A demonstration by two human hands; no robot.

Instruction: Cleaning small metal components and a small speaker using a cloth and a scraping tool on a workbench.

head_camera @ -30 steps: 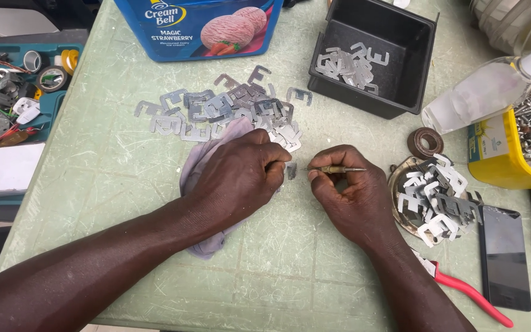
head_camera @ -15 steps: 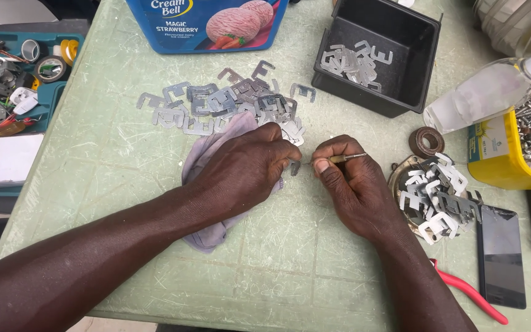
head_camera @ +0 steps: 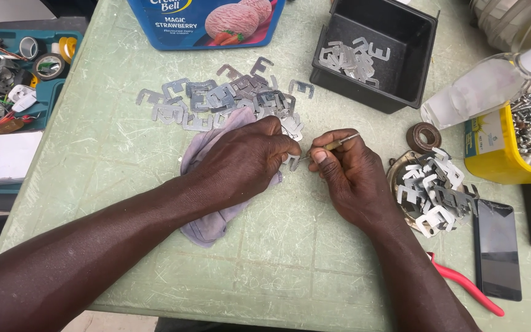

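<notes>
Now, left hand: pinches clip over cloth.
Right hand: grips pick.
Clip: likely light, stiff, slippery; hold by edges.

Even, bright, diffuse light covers the pale green table; nothing is dim. Shadows are soft and short, lying just under the left hand and right hand and along the near wall of the black bin. Small glints show on the metal clips beyond the left hand. Focus is sharp throughout, with mild wide-angle bending toward the edges.
</notes>
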